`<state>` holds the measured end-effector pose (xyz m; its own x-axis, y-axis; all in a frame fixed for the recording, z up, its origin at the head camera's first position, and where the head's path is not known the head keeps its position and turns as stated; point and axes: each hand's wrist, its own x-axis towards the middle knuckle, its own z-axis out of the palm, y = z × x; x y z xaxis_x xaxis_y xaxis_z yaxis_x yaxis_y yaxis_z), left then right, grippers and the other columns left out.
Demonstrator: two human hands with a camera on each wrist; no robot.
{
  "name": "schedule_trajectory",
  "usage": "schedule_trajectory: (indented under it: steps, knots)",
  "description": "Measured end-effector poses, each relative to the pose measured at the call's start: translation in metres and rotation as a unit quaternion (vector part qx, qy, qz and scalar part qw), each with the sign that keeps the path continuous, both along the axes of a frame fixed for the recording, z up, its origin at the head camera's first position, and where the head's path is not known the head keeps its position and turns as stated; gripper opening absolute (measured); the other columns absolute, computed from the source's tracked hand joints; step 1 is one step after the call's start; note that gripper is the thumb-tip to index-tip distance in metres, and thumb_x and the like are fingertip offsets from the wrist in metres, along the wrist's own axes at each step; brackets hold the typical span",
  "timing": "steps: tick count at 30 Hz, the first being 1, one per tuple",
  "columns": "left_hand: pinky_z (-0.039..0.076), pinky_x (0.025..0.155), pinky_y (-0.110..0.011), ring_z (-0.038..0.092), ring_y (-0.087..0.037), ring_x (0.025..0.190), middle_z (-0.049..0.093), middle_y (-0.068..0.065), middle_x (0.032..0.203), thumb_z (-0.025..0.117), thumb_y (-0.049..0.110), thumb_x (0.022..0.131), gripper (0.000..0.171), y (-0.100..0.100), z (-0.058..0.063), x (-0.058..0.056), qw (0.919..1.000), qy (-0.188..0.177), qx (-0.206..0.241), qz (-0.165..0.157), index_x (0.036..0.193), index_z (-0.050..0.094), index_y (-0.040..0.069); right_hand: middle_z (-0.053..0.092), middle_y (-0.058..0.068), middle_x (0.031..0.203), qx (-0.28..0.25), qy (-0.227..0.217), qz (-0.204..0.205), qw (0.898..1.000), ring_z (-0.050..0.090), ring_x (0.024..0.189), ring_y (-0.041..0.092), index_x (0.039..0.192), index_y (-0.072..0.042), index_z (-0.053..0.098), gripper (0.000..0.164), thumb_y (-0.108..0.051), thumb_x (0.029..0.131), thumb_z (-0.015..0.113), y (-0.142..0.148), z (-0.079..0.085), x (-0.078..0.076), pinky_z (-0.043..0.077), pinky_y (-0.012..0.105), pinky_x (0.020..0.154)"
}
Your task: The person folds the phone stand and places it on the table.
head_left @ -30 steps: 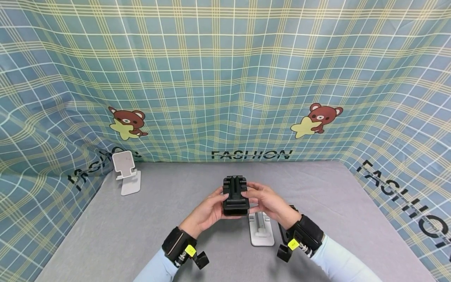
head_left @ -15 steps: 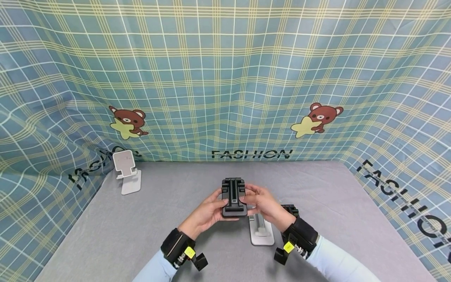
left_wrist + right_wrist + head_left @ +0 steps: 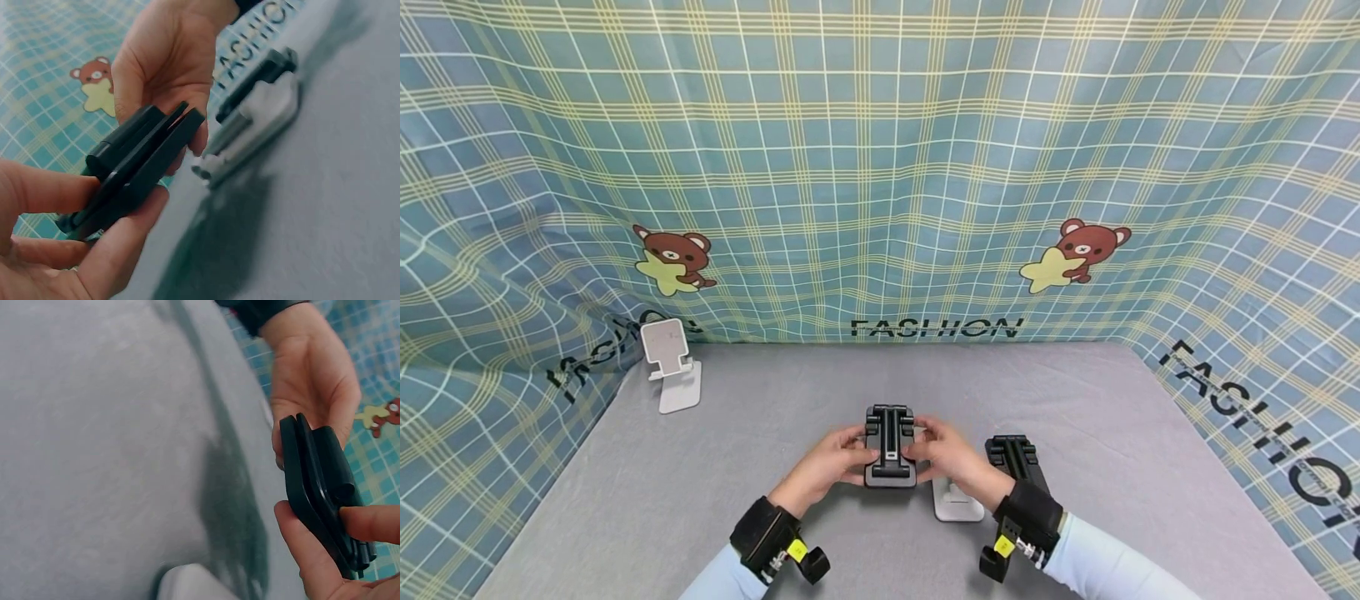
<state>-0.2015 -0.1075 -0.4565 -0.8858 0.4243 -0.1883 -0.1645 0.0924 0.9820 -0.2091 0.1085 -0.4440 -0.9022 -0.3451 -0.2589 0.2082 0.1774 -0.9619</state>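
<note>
Left hand (image 3: pixel 831 467) and right hand (image 3: pixel 951 460) grip a folded black stand (image 3: pixel 891 477) above the table (image 3: pixel 760 392), well in from its far edge. An upright white stand (image 3: pixel 665 343) stands near the far-left corner; a flattened white stand (image 3: pixel 958 509) and second black stand (image 3: pixel 1015 454) lie nearer the right edge.

Pale blue left sleeve (image 3: pixel 726 577), matching right sleeve (image 3: pixel 1116 560), thick black left wristband (image 3: pixel 762 530), similar right wristband (image 3: pixel 1036 512), each with a yellow square tag (image 3: pixel 797 550), its marks unreadable, silvery fittings (image 3: pixel 772 568) beside it, a black block (image 3: pixel 813 565) jutting out, bare left hand (image 3: pixel 827 464), bare right hand (image 3: pixel 953 458)
</note>
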Motion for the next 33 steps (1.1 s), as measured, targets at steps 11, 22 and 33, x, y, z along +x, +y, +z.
schedule_trajectory:
  steps: [11, 22, 33]
  knots:
    - [0.059, 0.059, -0.035, 0.06, -0.013, 0.066, 0.058, -0.005, 0.08, 0.061, 0.002, 0.086, 0.054, -0.002, -0.013, 0.012, 0.9974, 0.025, -0.066, -0.016, 0.133, 0.039, -0.016, 0.057, 0.012, 0.079, 0.072, 0.023, 0.065, 0.995, 0.062, 0.064, 0.018, 0.145, 0.013, 0.014, 0.081, 0.0, 0.083, 0.064, -0.007, -0.015, 0.007, 0.06, 0.04, 0.06]
    - [0.053, 0.049, -0.029, 0.06, -0.016, 0.056, 0.058, -0.005, 0.069, 0.067, 0.0, 0.079, 0.052, 0.013, -0.017, 0.019, 0.9797, 0.115, -0.163, 0.019, 0.123, 0.046, -0.018, 0.058, 0.011, 0.069, 0.186, 0.083, 0.119, 0.972, 0.062, 0.056, 0.026, 0.149, 0.004, 0.018, 0.081, -0.002, 0.082, 0.065, -0.004, -0.011, 0.006, 0.057, 0.035, 0.051]
    - [0.051, 0.049, -0.024, 0.056, -0.012, 0.057, 0.052, -0.015, 0.083, 0.071, -0.001, 0.073, 0.048, 0.017, -0.016, 0.019, 0.9683, 0.142, -0.202, 0.039, 0.115, 0.053, -0.017, 0.051, 0.033, 0.113, 0.249, 0.114, 0.103, 0.956, 0.062, 0.054, 0.022, 0.141, 0.012, 0.031, 0.079, 0.001, 0.075, 0.072, -0.008, -0.006, 0.005, 0.055, 0.031, 0.049]
